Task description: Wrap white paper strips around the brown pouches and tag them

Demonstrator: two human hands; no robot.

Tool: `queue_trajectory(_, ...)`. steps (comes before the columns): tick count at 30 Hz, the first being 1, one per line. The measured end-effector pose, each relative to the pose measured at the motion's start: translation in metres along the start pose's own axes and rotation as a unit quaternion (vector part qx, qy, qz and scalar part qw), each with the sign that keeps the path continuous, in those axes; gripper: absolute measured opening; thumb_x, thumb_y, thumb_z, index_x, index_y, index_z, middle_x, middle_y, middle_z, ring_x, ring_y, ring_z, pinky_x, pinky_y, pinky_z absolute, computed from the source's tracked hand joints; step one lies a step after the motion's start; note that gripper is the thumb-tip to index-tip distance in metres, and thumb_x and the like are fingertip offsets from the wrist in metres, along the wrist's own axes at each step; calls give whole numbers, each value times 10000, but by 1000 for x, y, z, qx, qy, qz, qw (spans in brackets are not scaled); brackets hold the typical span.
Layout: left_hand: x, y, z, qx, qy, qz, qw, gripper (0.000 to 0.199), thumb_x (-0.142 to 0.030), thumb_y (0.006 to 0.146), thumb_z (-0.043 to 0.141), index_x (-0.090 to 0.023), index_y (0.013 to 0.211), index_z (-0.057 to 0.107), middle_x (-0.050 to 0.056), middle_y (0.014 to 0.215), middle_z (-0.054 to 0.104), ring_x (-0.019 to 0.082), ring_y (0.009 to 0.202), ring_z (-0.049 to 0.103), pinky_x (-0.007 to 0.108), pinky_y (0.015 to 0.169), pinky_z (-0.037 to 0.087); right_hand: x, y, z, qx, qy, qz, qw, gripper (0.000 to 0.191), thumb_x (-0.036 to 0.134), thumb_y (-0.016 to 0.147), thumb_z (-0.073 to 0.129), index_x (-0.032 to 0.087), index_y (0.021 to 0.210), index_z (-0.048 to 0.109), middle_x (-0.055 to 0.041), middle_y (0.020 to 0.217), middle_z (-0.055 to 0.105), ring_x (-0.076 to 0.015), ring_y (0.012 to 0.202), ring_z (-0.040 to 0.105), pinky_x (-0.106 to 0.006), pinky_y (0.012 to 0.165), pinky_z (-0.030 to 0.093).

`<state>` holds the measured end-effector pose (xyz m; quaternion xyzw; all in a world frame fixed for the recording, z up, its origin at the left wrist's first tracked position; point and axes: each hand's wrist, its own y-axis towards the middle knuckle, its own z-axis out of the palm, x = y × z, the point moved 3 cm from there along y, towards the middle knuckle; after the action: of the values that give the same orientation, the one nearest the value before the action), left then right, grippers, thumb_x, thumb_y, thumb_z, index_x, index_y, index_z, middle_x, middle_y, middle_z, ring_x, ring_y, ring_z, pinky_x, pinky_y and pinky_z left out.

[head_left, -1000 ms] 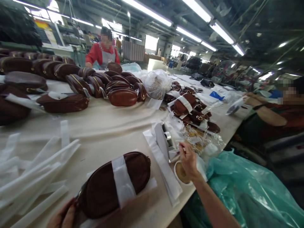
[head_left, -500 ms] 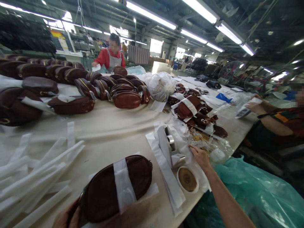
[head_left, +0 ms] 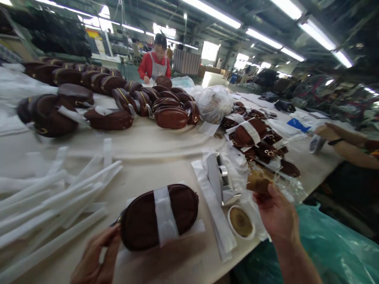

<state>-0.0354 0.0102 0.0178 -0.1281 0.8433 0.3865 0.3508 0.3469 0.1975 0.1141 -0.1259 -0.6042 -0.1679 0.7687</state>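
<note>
A dark brown oval leather bag lies on the table, with a white paper band around its middle. My left hand pinches the bag's left end, by the small metal fitting there. Between the thumb and fingers of my right hand is a tan card tag, held above the table's right side. Left of that hand are a tape dispenser and a round white-rimmed container with a brown top. Long white paper strips lie under and beside the dispenser.
Many loose white strips cover the left side. Brown bags stand in rows at the back; others are piled right. Green plastic hangs past the table edge. A co-worker's arms reach in from the right.
My right hand has lifted away from beside the dispenser and now has a tan card tag in it. My left hand shows more fully at the bag's end. The view has shifted left.
</note>
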Motion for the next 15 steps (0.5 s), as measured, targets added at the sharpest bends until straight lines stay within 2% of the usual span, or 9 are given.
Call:
queue_trajectory(1,-23,6,4,36,-22,39,998,183,-236,846,561,-194,1015,617,24,963,644,156,862,627,241,810,505,-4,-14,12,17,29,45,998,306,390,550,800,190,741,667,5,670,669,-129,540,598,-222,451,472)
queue_trajectory(3,-61,16,12,93,-65,69,991,225,-153,855,531,-198,1070,583,29,978,632,131,880,623,205,783,509,-14,-43,36,58,77,145,985,309,341,505,835,191,728,682,0,697,681,-118,540,594,-193,415,461)
queue_trajectory(6,-93,20,30,178,-124,66,974,354,-159,847,540,-193,1198,506,94,1156,586,179,1060,567,260,825,520,-31,-85,66,126,94,264,952,294,332,493,851,191,700,697,-6,669,674,-99,493,557,-170,366,431)
queue_trajectory(8,-100,17,41,215,-145,55,964,512,-202,803,615,-177,1282,438,133,1261,530,225,1148,511,339,903,500,-44,-108,78,157,91,326,928,290,328,486,858,194,691,703,-2,659,668,-83,471,529,-162,362,428)
queue_trajectory(10,-98,11,50,219,-151,32,963,521,-199,774,644,-155,1259,457,140,1221,556,239,1124,518,383,936,476,-55,-126,83,173,80,377,906,299,325,474,864,198,695,709,0,665,668,-76,468,515,-158,362,425)
queue_trajectory(13,-86,0,57,205,-160,-24,965,170,-130,800,574,-146,967,599,78,908,640,184,872,584,308,788,504,-68,-142,82,188,59,415,888,318,337,476,863,203,725,716,3,677,667,-78,485,514,-151,354,410)
queue_trajectory(14,-82,-3,57,206,-166,-38,964,89,-109,808,548,-150,860,608,53,810,627,160,784,577,273,722,496,-71,-145,80,188,54,418,887,322,341,481,860,205,735,717,6,681,668,-79,495,518,-147,354,405)
queue_trajectory(15,-79,-6,56,208,-173,-47,962,96,-97,814,530,-153,782,601,35,740,604,140,721,561,248,673,479,-74,-146,78,188,50,419,887,325,344,485,858,207,743,717,8,687,670,-79,503,521,-145,356,403)
